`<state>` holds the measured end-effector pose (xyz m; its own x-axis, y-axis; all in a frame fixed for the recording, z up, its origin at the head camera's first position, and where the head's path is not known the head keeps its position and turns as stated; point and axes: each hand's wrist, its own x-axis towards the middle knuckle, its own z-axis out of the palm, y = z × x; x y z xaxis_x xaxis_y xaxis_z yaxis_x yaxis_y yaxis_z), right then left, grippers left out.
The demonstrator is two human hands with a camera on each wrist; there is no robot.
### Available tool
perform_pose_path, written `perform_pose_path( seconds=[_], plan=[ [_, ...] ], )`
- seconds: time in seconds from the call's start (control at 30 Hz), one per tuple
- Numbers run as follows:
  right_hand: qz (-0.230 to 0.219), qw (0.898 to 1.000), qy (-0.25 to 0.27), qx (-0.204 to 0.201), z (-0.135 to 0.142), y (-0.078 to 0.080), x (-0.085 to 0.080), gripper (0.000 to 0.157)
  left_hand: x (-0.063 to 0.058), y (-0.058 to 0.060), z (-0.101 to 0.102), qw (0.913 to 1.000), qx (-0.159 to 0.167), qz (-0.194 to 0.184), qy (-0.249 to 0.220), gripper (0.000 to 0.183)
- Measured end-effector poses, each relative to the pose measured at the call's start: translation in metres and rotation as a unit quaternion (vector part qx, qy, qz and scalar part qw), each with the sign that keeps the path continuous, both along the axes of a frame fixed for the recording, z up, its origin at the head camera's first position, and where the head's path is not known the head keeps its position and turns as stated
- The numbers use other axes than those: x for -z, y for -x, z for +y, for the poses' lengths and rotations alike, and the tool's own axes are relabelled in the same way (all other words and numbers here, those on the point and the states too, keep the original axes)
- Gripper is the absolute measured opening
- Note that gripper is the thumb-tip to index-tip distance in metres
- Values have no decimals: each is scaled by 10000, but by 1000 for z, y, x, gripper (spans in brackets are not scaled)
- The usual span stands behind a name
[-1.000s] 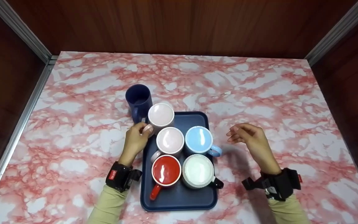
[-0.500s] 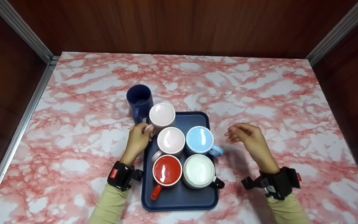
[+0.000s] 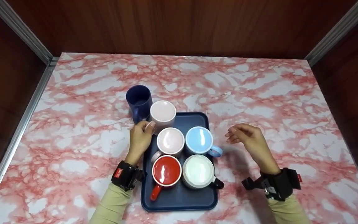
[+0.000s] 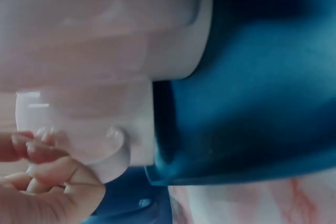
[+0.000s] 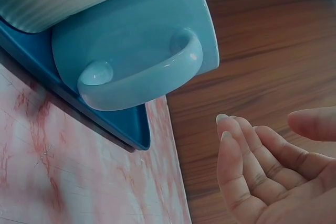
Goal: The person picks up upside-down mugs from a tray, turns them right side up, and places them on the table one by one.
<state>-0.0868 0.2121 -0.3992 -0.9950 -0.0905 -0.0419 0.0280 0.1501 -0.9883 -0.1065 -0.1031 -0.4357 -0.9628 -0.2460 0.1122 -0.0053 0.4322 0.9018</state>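
Observation:
My left hand (image 3: 140,137) grips the handle (image 4: 116,161) of a pale pink mug (image 3: 163,111) over the far left corner of a dark blue tray (image 3: 179,202). In front of it on the tray stands a second pale pink mug (image 3: 170,141), and nearer me a red mug (image 3: 167,171). A light blue mug (image 3: 199,140) and a white mug (image 3: 198,171) with a black handle fill the right side. My right hand (image 3: 252,140) hovers right of the tray with loosely bent fingers, holding nothing; the light blue mug's handle (image 5: 147,82) is nearest to it.
A dark blue mug (image 3: 139,101) stands on the red-and-white marbled table (image 3: 269,93), beyond the tray's far left corner and close beside the held pink mug. Brown wood-look panels (image 3: 179,28) with metal edge strips enclose the table at the back and sides.
My left hand and the far pink mug have shifted slightly right and away from me. The right hand and the other mugs stay in place.

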Motion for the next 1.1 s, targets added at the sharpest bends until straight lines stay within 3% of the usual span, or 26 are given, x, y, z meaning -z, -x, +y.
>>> perform_pose_path(
  seconds=[0.23, 0.33, 0.53, 0.73, 0.77, 0.83, 0.97, 1.03, 1.1],
  plan=[
    [37, 9999, 101, -1, -1, 0, -2, 22, -11, -1, 0, 9996, -222, 61, -190, 18],
    [72, 9998, 165, -19, -2, 0, -3, 20, -22, -1, 0, 9991, -239, 90, -337, 18],
    [143, 9996, 220, -125, -4, -4, -7, 21, -46, -3, 4, 9930, -162, 238, -1149, 20],
    [222, 9987, 342, -313, -9, -8, -14, 16, -65, -8, 8, 9903, 18, 409, -1329, 21],
    [237, 9984, 355, -360, -10, -9, -15, 16, -68, -10, 9, 9872, 101, 380, -1545, 21],
    [277, 9979, 354, -472, -13, -11, -17, 16, -76, -13, 13, 9733, 340, 243, -2259, 22],
    [492, 9945, 419, -819, -17, -15, -21, 18, -89, -21, 21, 9319, 768, -124, -3543, 24],
    [590, 9921, 441, -1019, -20, -17, -22, 19, -94, -24, 25, 9199, 933, -232, -3801, 23],
    [627, 9903, 428, -1165, -24, -20, -23, 20, -97, -27, 29, 9143, 1059, -334, -3895, 23]
  ],
)
